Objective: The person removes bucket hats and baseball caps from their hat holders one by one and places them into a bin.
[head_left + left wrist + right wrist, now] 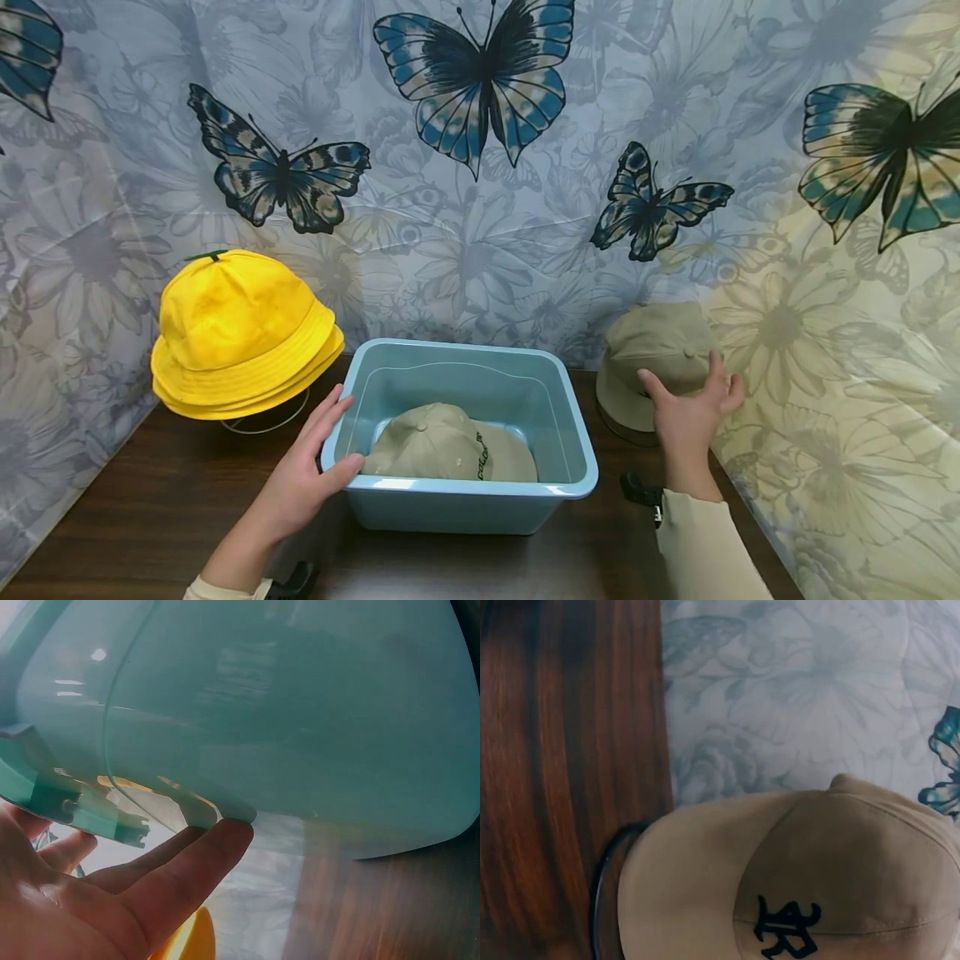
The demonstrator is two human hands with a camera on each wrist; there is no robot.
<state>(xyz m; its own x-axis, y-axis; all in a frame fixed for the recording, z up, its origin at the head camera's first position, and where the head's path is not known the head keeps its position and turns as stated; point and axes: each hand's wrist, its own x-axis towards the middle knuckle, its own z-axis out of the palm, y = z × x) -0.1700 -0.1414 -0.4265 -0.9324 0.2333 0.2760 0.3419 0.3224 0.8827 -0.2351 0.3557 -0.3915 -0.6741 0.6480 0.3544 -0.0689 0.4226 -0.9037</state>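
Observation:
A blue-green plastic bin stands on the table in the middle of the head view. Inside it lies a khaki baseball cap with dark lettering near its brim. My left hand rests against the bin's left side, its fingers straight and its thumb by the front left rim; in the left wrist view, fingertips touch the bin wall. At the right, my right hand is spread in front of a second khaki cap. That cap bears a black letter in the right wrist view, where no fingers show.
Several stacked yellow bucket hats sit on a wire stand left of the bin. A dark ring shows beneath the right cap's brim. Behind the dark wooden table hangs a butterfly-patterned cloth.

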